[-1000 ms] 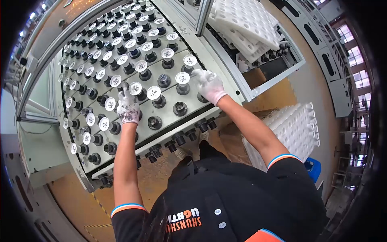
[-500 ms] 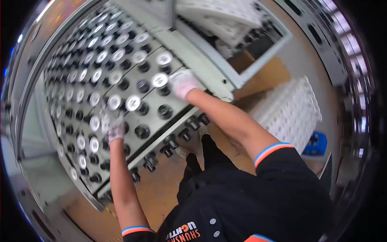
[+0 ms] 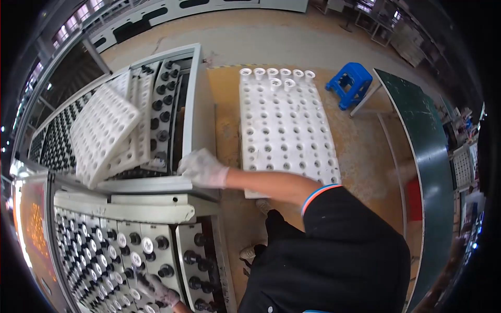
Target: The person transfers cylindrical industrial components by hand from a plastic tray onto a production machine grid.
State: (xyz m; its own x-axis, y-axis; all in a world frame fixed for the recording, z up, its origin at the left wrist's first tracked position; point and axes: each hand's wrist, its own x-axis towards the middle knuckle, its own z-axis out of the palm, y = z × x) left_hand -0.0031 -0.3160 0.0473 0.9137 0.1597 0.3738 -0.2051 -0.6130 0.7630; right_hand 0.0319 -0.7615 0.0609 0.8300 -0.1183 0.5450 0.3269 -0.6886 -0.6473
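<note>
My left hand (image 3: pixel 158 290), in a white glove, is over the pale rack panel (image 3: pixel 177 276) at lower left, its fingers stretched toward a white round-faced piece (image 3: pixel 136 259). Several such pieces and black sockets (image 3: pixel 166 270) stand in rows on the panel. My right hand (image 3: pixel 201 168), gloved too, is at the corner of the grey machine frame (image 3: pixel 195 104), right arm reaching across. Its fingers are curled, and I cannot tell what is in them. To its right lies a white foam tray (image 3: pixel 287 148) with rows of holes and several white round pieces (image 3: pixel 272 72) along its far edge.
Stacked white foam trays (image 3: pixel 104 128) lean on the socket rows inside the frame. A blue stool (image 3: pixel 350 85) stands beyond the foam tray on the floor. A green-topped table (image 3: pixel 417 125) runs along the right. A red object (image 3: pixel 413 199) is under it.
My view has swung right, bringing the foam tray and stool to the middle. My right hand has left the white pieces on the panel for the frame corner; my left hand stays over the panel.
</note>
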